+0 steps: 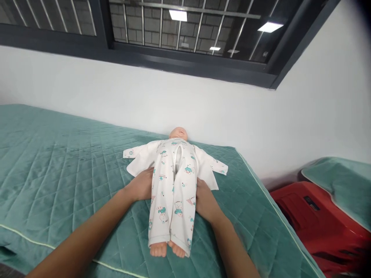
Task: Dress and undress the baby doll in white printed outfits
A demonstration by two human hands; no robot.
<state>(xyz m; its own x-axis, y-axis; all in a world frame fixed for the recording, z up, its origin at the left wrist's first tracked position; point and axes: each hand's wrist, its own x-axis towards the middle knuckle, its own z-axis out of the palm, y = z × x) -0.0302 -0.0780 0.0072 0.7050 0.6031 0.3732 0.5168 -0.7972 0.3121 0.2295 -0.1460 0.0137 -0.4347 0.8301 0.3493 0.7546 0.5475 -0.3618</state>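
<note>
A baby doll [178, 133] lies on its back on a green quilted cover, head by the wall and bare feet [158, 249] towards me. It wears white patterned trousers [162, 193], with a slit at the crotch, pulled high over its front. A white long-sleeved top [206, 173] spreads out beneath on both sides, sleeves out. My left hand [144, 185] is closed at the left side of the trousers, its fingertips hidden behind the cloth. On the opposite side my right hand [206, 200] has curled fingers against the trouser edge, partly tucked out of sight.
The green quilted cover [72, 166] reaches to the white wall [162, 96], below a dark-framed window [185, 61] with metal bars. Beyond the right edge stands a red plastic chair or stool [315, 216], with green cloth [344, 181] over it.
</note>
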